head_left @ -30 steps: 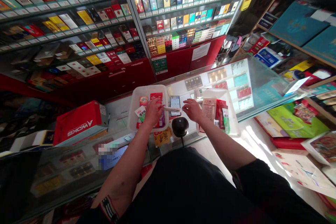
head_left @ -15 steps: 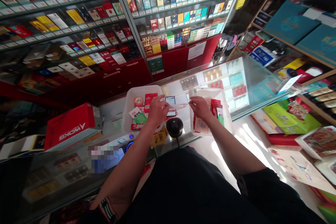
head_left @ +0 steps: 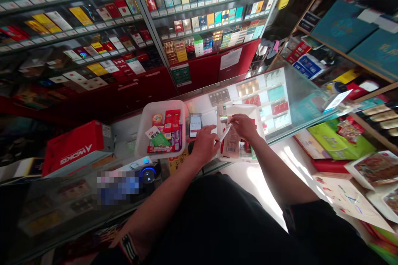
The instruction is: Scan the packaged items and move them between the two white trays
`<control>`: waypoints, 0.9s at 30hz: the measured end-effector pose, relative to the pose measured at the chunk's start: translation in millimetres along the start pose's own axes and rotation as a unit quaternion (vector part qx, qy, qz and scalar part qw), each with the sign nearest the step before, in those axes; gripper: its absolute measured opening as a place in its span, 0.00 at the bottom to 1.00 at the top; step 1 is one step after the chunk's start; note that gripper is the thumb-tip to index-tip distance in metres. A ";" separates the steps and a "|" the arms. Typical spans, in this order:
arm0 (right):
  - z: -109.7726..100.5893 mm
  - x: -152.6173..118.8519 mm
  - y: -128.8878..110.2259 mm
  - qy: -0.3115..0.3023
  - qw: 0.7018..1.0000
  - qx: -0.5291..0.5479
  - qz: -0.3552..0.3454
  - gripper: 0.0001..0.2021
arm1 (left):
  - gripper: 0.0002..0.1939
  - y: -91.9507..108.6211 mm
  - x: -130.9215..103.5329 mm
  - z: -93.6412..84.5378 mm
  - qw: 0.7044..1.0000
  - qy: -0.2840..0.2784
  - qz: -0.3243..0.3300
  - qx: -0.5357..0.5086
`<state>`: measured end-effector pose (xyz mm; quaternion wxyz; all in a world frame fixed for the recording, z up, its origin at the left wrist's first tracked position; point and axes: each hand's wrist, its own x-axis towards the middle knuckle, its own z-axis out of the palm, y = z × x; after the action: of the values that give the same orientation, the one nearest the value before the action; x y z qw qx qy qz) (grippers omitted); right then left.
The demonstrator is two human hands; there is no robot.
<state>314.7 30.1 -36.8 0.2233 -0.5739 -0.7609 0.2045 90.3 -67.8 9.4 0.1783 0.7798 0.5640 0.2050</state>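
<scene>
A thin, pale strip-like item (head_left: 225, 132) slants between my two hands, over the left edge of the right white bin (head_left: 260, 112). My right hand (head_left: 244, 126) pinches its upper end above the packets in that bin. At its lower end is my left hand (head_left: 203, 145), with fingers bent and the fingertips against the item. A phone (head_left: 195, 125) lies on the glass counter, just beyond my left hand. The left white bin (head_left: 139, 132) holds several snack packets, among them a green and white one (head_left: 157, 136).
A red shoe box (head_left: 74, 145) stands at the left of the counter (head_left: 304, 91). A round device with a blue ring (head_left: 148, 175) sits nearer me. Shelves of cigarette packs (head_left: 199, 20) rise behind. Gift boxes (head_left: 329, 138) are at the right.
My left hand has moved right and nearer to me, off the left bin's edge. The pale item has turned from level to slanted. My right hand has shifted slightly right. The view has shifted.
</scene>
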 end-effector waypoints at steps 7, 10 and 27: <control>6.0 -1.9 16.0 -0.017 0.999 -0.013 -0.045 0.12 | 0.07 26.2 -15.2 35.1 0.998 -0.007 0.022 0.058; 8.7 -2.7 18.9 -0.023 0.998 -0.010 -0.063 0.12 | 0.08 33.2 -18.5 46.4 0.997 -0.020 0.013 0.077; 11.1 -5.7 14.9 -0.067 0.991 -0.019 -0.110 0.14 | 0.10 40.6 -27.0 59.0 0.994 -0.062 -0.016 0.091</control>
<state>321.3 27.9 -54.9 0.1818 -0.4758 -0.8366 0.2017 146.2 -108.5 -23.5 0.1442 0.7950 0.5804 0.1014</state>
